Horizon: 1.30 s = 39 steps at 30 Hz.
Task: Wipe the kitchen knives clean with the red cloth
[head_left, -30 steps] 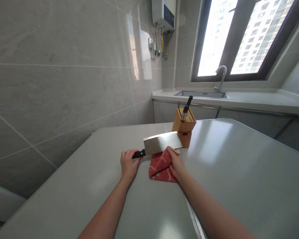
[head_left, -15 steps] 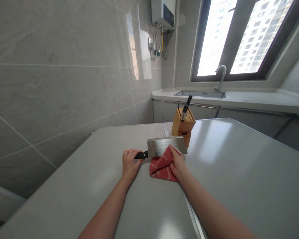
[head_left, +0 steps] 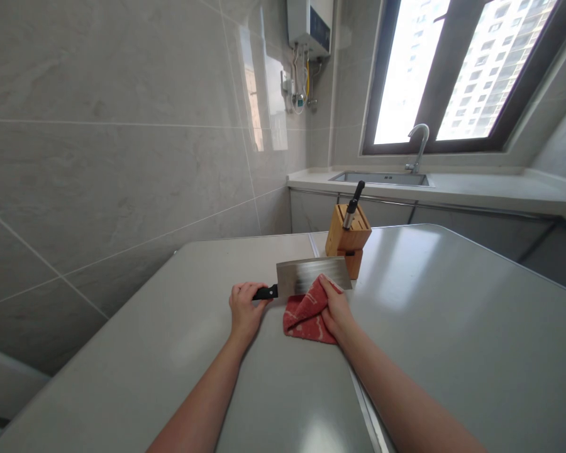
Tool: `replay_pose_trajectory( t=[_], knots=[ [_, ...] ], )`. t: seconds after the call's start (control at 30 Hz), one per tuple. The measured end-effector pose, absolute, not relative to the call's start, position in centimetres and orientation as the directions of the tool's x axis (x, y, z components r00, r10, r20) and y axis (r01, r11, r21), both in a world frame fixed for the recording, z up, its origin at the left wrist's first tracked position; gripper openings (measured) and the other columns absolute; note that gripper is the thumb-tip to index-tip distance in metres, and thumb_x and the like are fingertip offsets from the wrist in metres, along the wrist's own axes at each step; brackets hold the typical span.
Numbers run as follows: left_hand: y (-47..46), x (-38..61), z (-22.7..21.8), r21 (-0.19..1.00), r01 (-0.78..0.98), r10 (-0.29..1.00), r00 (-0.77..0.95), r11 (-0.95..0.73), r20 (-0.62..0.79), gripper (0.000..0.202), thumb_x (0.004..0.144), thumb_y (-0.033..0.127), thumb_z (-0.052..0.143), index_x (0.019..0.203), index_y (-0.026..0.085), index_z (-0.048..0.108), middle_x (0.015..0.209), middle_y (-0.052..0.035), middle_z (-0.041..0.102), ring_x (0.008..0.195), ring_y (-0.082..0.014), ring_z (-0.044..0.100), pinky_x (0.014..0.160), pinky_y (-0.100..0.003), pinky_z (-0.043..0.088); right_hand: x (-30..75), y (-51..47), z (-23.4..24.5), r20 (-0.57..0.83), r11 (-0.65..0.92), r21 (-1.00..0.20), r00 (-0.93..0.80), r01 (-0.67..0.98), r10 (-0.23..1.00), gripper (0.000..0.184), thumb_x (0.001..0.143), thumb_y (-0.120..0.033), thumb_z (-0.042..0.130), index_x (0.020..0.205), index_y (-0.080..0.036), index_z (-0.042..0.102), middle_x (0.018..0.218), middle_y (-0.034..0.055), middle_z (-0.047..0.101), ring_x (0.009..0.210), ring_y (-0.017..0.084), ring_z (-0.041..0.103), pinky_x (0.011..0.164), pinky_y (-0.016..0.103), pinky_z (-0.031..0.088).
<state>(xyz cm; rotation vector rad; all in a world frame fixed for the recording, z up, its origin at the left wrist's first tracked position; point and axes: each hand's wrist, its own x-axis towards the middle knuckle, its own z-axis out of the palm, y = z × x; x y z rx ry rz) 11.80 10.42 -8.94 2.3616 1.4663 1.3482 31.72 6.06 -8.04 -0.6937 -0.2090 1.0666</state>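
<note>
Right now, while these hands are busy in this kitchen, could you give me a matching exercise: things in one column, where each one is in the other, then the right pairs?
Things:
1. Cleaver
2. Red cloth
3. Wooden knife block
4. Faucet

Places:
A. Standing on the far side of the table
B. Rising behind the steel sink
C. Held by its black handle in the left hand
D. Gripped against the blade by the right hand

Pairs: 1-C, 2-D, 3-A, 4-B
</note>
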Motion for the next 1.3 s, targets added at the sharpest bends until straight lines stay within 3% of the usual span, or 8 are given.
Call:
replay_pose_trajectory(
  t=[0.5,0.8,1.17,1.3],
  knots=[
    [10.7,11.6,-9.2,0.475,0.721,0.760,0.109,-0.504,0.641,0.020,0.070,0.029,0.071,0.090,0.027,0.067,0.094,-0.0021,0.068,0.092,-0.0247,0.050,0.080,-0.037,0.037,31.9,6.2,-8.5,-0.097,0.320,-0.636,0.485,-0.702,0.869,0.024,0.056,-0.023,0.079,0.073,-0.019,0.061,0.064,-0.0056,0.065,0.057,0.011,0.060,0.062,0.022,0.053],
    [11.3,11.3,-9.8,0.488,0.728,0.775,0.092,-0.481,0.626,0.025,0.067,0.030,0.073,0.091,0.026,0.067,0.094,-0.0019,0.068,0.091,-0.0252,0.051,0.080,-0.037,0.037,32.4,6.3,-8.3,-0.035,0.363,-0.658,0.508,-0.660,0.861,0.029,0.061,-0.026,0.076,0.086,-0.021,0.061,0.080,-0.0027,0.069,0.074,0.014,0.065,0.076,0.027,0.054],
    [11.3,11.3,-9.7,0.481,0.731,0.782,0.114,-0.484,0.613,0.024,0.069,0.032,0.072,0.092,0.026,0.067,0.094,-0.0021,0.068,0.089,-0.0243,0.051,0.078,-0.036,0.037,33.4,6.4,-7.9,-0.088,0.362,-0.629,0.525,-0.688,0.846,0.027,0.058,-0.025,0.078,0.071,-0.021,0.055,0.062,-0.0074,0.062,0.058,0.010,0.060,0.063,0.021,0.053],
    [11.2,11.3,-9.5,0.472,0.736,0.778,0.119,-0.486,0.617,0.024,0.069,0.032,0.072,0.092,0.026,0.067,0.094,-0.0021,0.068,0.090,-0.0243,0.051,0.078,-0.036,0.037,33.9,6.7,-8.1,-0.085,0.416,-0.595,0.568,-0.688,0.818,0.029,0.057,-0.022,0.078,0.077,-0.021,0.058,0.064,-0.0085,0.063,0.058,0.008,0.059,0.062,0.019,0.052]
  ],
)
